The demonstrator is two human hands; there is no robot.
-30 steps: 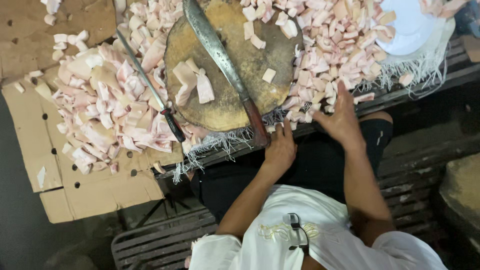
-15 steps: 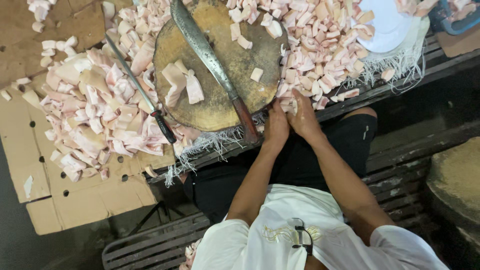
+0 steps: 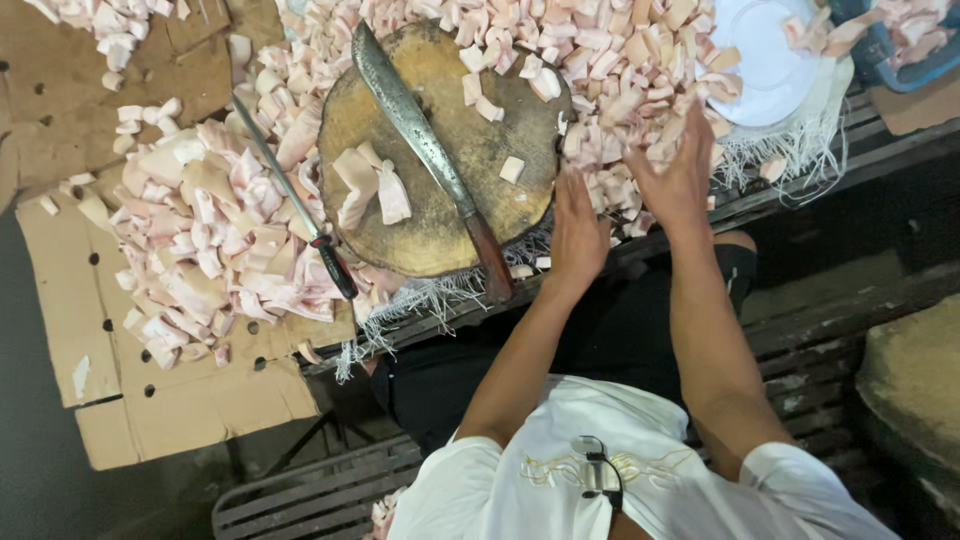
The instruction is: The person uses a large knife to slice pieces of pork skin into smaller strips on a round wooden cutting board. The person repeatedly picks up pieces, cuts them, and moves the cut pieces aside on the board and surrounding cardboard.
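On slatted wooden bench beside cardboard, both hands, left hand, right hand, spread flat among pale meat pieces.

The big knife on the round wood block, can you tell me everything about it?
The knife is a long cleaver with a broad, dull grey blade, mottled and worn, and a reddish-brown wooden handle. It lies flat and slanted across the block, tip toward the far upper left, handle sticking out over the near edge. No hand holds it; the left hand is just beside the handle, apart from it. Cut pale pieces lie on the block on both sides of the blade.
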